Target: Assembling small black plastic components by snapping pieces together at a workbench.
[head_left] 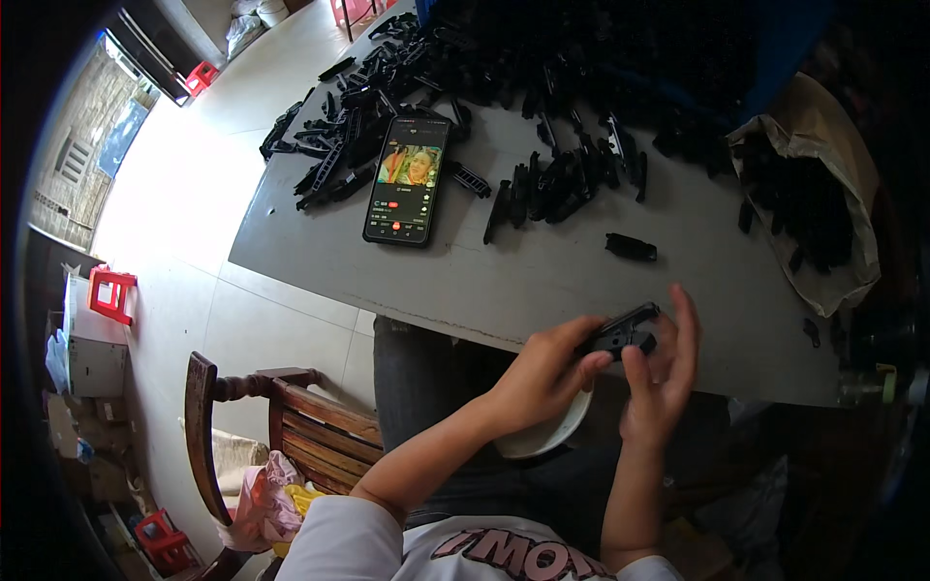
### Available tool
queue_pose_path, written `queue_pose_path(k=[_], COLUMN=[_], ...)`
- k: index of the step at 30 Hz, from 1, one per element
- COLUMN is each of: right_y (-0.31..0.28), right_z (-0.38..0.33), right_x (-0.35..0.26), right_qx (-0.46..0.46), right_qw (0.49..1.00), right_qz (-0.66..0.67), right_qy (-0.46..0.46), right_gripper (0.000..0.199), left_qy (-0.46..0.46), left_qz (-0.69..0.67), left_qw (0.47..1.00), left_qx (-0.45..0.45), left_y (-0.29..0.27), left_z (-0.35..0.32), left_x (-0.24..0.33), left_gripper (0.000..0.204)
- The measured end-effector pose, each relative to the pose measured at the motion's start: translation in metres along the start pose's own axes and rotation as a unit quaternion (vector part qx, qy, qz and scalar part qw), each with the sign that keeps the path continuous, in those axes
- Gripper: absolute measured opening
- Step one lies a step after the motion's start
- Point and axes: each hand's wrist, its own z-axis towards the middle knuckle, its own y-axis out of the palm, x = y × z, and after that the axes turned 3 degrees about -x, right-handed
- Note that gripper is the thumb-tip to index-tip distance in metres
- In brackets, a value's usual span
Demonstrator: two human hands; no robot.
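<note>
Over the table's near edge, my left hand is closed around a black plastic part made of narrow pieces set at an angle to each other. Beside it is my right hand, its fingers stretched out and apart; its thumb is close to the part, and I cannot tell whether it touches. A single black plastic piece lies on the table just beyond my hands. Farther back is a row of similar black pieces. Below my left wrist, a white bowl shows in part.
The grey table carries a large heap of black parts at the back. A lit phone lies left of centre. At right, an open brown paper bag holds more parts. A wooden chair stands left of my legs.
</note>
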Motion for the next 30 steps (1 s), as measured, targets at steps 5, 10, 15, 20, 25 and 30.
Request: queue_pose_path(k=[5, 10, 15, 20, 25, 30], right_y=[-0.007, -0.012, -0.027, -0.019, -0.028, -0.014], right_z=[-0.002, 0.018, 0.073, 0.078, 0.062, 0.044], right_x=[0.002, 0.011, 0.034, 0.039, 0.013, -0.005], right_qx=[-0.099, -0.063, -0.098, -0.151, -0.237, -0.293], right_qw=[0.959, 0.966, 0.922, 0.844, 0.915, 0.941], right_qz=[0.227, 0.205, -0.359, -0.510, -0.326, -0.164], right_qy=[0.136, 0.143, -0.111, -0.074, 0.012, 0.051], right_gripper=[0.042, 0.032, 0.023, 0.029, 0.024, 0.022], left_qy=[0.073, 0.073, 0.040, 0.032, 0.041, 0.096], left_qz=[0.079, 0.287, 0.563, 0.599, 0.436, 0.237], left_qw=[0.994, 0.953, 0.776, 0.759, 0.867, 0.965], left_qx=[0.006, 0.069, 0.281, 0.254, 0.239, 0.058], left_y=[-0.003, -0.027, -0.075, -0.083, -0.073, -0.032], left_z=[-0.007, 0.009, 0.054, 0.061, 0.035, 0.009], left_x=[-0.005, -0.005, -0.013, -0.026, -0.021, -0.007], left_gripper=[0.027, 0.033, 0.033, 0.027, 0.026, 0.039])
